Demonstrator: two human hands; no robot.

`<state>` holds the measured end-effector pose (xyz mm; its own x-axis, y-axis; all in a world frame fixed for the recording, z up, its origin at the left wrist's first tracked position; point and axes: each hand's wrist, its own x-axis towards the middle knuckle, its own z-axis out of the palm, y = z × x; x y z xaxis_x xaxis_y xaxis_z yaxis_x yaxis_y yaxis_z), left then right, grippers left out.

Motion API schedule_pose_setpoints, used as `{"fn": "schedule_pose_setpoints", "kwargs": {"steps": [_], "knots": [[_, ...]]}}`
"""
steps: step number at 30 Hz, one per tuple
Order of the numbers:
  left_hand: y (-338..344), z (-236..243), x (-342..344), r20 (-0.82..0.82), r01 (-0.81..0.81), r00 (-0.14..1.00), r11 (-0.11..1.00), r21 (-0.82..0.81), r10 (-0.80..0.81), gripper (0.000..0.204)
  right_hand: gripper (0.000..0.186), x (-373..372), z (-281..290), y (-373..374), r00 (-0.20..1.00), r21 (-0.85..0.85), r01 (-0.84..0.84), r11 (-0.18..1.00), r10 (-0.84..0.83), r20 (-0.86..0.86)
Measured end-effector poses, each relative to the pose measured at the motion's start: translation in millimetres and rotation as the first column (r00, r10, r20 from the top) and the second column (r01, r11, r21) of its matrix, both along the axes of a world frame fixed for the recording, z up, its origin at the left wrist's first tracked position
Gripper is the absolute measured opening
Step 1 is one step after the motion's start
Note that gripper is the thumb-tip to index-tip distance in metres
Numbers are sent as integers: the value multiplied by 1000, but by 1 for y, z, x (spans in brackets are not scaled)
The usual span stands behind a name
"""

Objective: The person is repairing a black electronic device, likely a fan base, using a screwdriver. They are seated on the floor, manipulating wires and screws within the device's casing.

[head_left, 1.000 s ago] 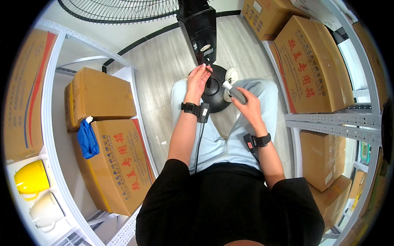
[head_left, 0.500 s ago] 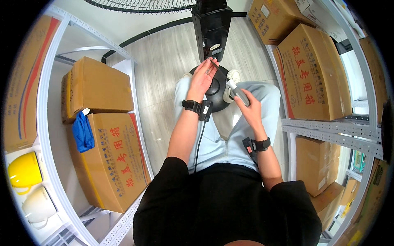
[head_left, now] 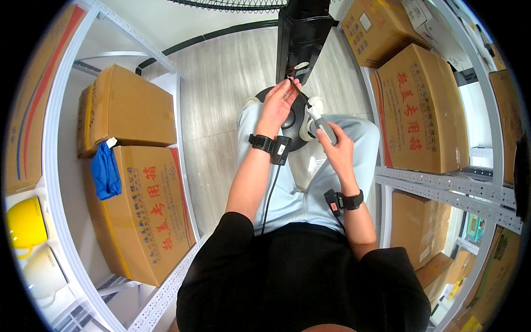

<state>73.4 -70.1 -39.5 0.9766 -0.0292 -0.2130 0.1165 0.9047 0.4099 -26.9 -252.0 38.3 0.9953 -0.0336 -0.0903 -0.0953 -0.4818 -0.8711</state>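
Observation:
A screwdriver with a grey handle, white collar and long dark shaft slants up and left toward a black fan stand. My right hand is closed round its handle. At the other end my left hand pinches the shaft near its tip, against the lower part of the stand. My fingers hide the tip and whatever it touches. Below, the stand's round black base lies on the floor between my legs. Both wrists wear black straps with small boxes.
Metal shelves with cardboard boxes rise at my left; more boxes stand on the right shelves. A blue cloth hangs over a left box. Yellow and white mugs sit at the lower left. The wire fan guard is at the top.
The view has shifted slightly, so the stand appears farther right. The screwdriver's shaft now lies closer to my left fingers and shows more plainly. Both hands keep nearly the same pose.

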Motion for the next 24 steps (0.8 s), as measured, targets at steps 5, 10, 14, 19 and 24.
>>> {"fn": "schedule_pose_setpoints", "kwargs": {"steps": [5,10,14,19,24], "knots": [[-1,0,-1,3,10,1000,1000,6,-10,19,42,3,0,6,1000,1,13,1000,-13,-23],[2,-5,-3,18,36,999,999,20,-36,20,41,5,6,17,997,97,4,995,4,-81],[8,-10,-2,95,121,988,993,-5,-120,21,39,9,4,19,986,212,-6,977,42,-162],[5,6,-7,107,211,972,977,-24,-207,25,37,10,4,19,947,538,79,839,105,-302],[4,8,-8,127,226,967,974,-18,-222,23,38,13,4,13,903,695,117,709,215,-372]]}}
